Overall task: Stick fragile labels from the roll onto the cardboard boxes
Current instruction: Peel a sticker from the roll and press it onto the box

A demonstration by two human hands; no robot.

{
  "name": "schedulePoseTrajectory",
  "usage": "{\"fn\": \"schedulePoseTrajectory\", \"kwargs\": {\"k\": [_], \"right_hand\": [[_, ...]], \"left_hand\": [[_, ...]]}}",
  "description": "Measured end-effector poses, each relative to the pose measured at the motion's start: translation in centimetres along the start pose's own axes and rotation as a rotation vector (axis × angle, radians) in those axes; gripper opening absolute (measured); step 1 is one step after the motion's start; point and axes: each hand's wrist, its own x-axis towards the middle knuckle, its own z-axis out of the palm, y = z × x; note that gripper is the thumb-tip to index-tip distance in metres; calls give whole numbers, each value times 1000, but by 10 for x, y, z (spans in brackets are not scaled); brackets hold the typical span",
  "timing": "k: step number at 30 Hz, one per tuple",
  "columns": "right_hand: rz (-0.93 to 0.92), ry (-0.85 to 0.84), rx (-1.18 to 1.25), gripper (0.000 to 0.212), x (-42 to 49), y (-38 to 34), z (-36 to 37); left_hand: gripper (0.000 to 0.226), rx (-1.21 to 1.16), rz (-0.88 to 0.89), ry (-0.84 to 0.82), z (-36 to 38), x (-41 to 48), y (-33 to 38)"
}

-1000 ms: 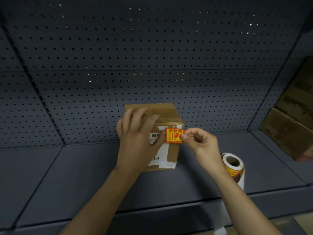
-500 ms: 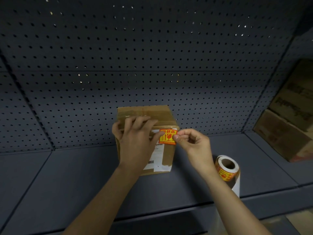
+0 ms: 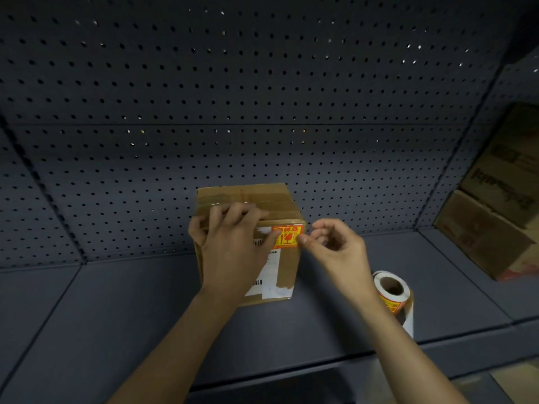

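Left hand (image 3: 233,249): mine, clasped over the top front edge of the cardboard box (image 3: 288,204). Fingers are bent onto the taped lid, the palm is flat against the front face, and the thumb tip presses the left edge of the fragile label (image 3: 287,236).

Right hand (image 3: 338,249): released, holding nothing. Fingers are loosely curled and spread, with the thumb tip at the label's right edge (blur keeps me from saying whether it touches or sits just beside).

Task item: the fragile label, orange-red and yellow, lies flat on the box's front face at its upper right corner. It sits just under the top edge, a little right of centre frame.

Container: the cardboard box, brown and sealed with clear tape, stands on the shelf (image 3: 131,301) at centre frame. Its back is close to the pegboard panel (image 3: 262,83). A white shipping label (image 3: 271,275) with barcodes runs down the front face, partly under my left palm.

Label stock: the roll (image 3: 392,291) stands on the shelf at lower right of centre, near the box but apart from it, hollow core facing up. A white backing strip (image 3: 409,319) trails from it toward the shelf's front edge.

Other stock: two large cartons (image 3: 490,240), brown, stacked at the right edge of the frame, well apart from the box. Their printing is too dim to read.
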Motion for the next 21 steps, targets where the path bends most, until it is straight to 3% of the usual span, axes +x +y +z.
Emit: {"fn": "schedulePoseTrajectory", "kwargs": {"k": [6, 11, 16, 21], "right_hand": [[-119, -101, -94, 33, 12, -2, 5], [-215, -73, -237, 30, 10, 1, 8], [-214, -174, -282, 55, 6, 9, 3], [-236, -165, -346, 58, 6, 12, 6]], "left_hand": [[37, -2, 7, 34, -1, 0, -2], [40, -1, 38, 53, 1, 2, -5], [52, 54, 151, 44, 5, -5, -17], [55, 74, 144, 38, 5, -4, -16]]}}
